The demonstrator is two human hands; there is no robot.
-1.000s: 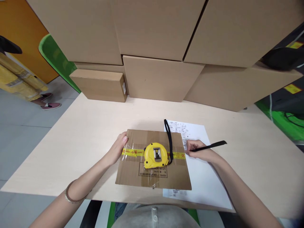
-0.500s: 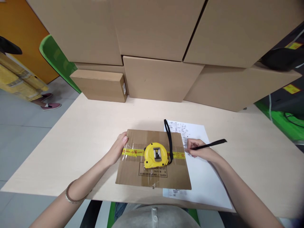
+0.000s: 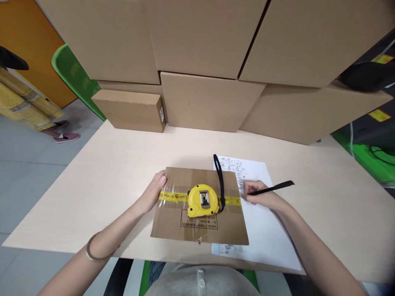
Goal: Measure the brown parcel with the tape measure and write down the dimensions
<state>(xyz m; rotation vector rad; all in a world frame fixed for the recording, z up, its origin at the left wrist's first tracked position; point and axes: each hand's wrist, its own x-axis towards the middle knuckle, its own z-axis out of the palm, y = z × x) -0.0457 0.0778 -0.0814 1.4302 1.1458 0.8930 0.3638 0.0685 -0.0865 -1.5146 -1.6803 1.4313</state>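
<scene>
Fingers of the right hand (image 3: 257, 196) are pinched around a black pen (image 3: 271, 188), its tip down on a white printed sheet (image 3: 259, 222) right of centre in the frame, its barrel slanting up toward the right. That sheet lies flat on the pale wooden table (image 3: 108, 176) and runs partly under a flat cardboard parcel (image 3: 200, 226) at lower centre. Along the parcel's left edge rests the left hand (image 3: 154, 193), fingers loosely curled against the cardboard and gripping nothing, the thumb up near the parcel's top corner. A bracelet (image 3: 92, 250) circles that wrist at lower left.

Across the parcel runs a band of yellow tape (image 3: 171, 197), and on the band, near the parcel's middle, sits a yellow tape measure (image 3: 202, 200) with a metal clip facing up. Its black wrist strap (image 3: 219, 172) trails toward the upper edge of the parcel and onto the sheet.

Behind, across the top of the frame, large cardboard boxes (image 3: 203, 41) are stacked at the table's far edge, with a smaller box (image 3: 129, 110) at their left foot. In the left margin, on the grey floor, stand another person's pink shoes (image 3: 63, 131).
</scene>
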